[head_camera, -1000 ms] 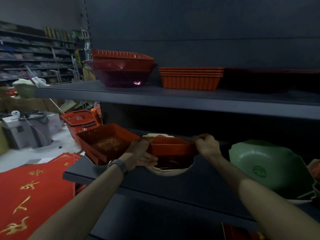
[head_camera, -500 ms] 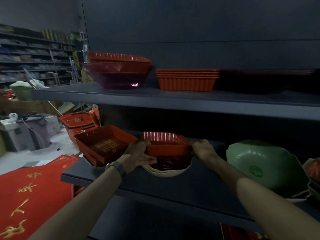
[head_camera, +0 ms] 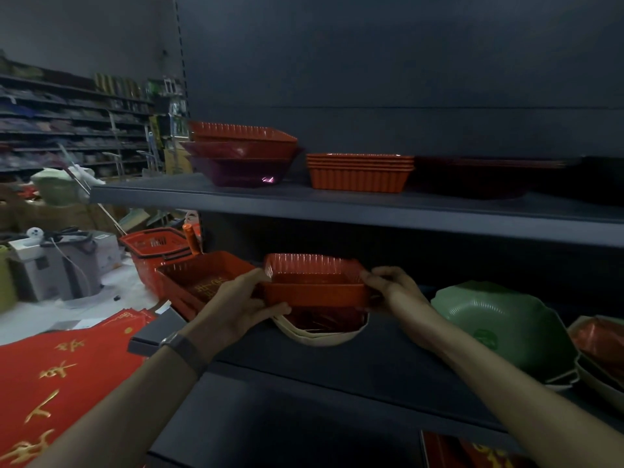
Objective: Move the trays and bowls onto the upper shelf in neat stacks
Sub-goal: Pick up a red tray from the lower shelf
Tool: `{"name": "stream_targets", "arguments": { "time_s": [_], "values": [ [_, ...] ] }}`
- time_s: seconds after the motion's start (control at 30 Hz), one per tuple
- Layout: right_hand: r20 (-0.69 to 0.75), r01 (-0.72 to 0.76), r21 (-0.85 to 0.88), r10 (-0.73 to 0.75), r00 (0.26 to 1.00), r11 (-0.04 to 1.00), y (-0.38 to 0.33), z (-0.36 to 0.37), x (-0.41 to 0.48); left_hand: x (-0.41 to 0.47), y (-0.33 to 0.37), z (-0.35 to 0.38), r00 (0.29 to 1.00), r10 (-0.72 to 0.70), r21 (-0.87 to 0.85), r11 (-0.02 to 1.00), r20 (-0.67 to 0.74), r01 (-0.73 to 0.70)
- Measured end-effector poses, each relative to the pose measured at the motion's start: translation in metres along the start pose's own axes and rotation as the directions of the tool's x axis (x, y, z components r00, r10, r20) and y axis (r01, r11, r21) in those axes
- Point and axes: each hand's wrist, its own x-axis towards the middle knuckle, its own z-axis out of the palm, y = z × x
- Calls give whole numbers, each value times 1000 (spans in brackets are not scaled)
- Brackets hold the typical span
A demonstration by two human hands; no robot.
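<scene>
Now red tray (head_camera: 315, 293) gripped between left hand (head_camera: 236, 304) and right hand (head_camera: 393, 292), fingers curled round its ends.

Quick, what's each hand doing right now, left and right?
Left hand: closed, gripping the left end of the red tray.
Right hand: closed, gripping the right end of the same tray.
</scene>
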Motion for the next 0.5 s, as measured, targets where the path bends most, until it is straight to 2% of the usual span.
{"name": "stream_targets", "arguments": {
  "time_s": [0.13,0.2,0.33,0.5],
  "values": [
    [72,-34,109,26,997,993,-6,-5,-30,-30,3,-9,999,31,5,1000,-35,-31],
    [127,-56,106,43,991,993,-9,-3,-44,-46,5,-11,998,52,25,998,-44,-51],
    [146,-80,102,64,987,992,-19,6,-74,-85,8,-23,991,129,72,989,-25,-127],
    [259,-12,102,-15,966,995,-44,17,-110,-127,23,-38,965,256,166,956,-54,-244]
  ]
}}
